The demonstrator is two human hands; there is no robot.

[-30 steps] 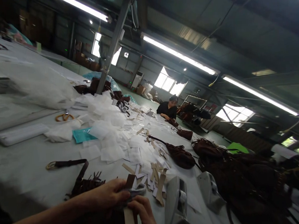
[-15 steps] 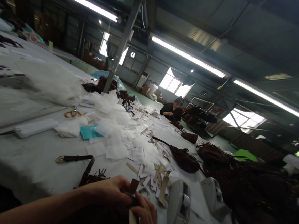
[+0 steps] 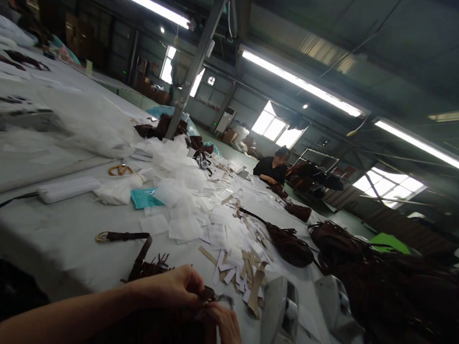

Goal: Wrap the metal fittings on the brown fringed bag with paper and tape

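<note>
Apparently, close two-handed work is under way: the left hand (image 3: 175, 288) pinches a small dark-brown piece (image 3: 208, 294) near scattered beige strips (image 3: 255, 288); the right hand's (image 3: 224, 327) fingers curl beside it, grip unclear. Precise fingertip control seems called for next.

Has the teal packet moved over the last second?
No: the teal packet keeps its place relative to the orange-handled scissors on the table; only the camera shifted.

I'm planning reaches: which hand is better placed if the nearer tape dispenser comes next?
Right, probably: the right hand is closer to the nearer tape dispenser. The left hand is farther off. Both hands are at a dark brown piece.
</note>
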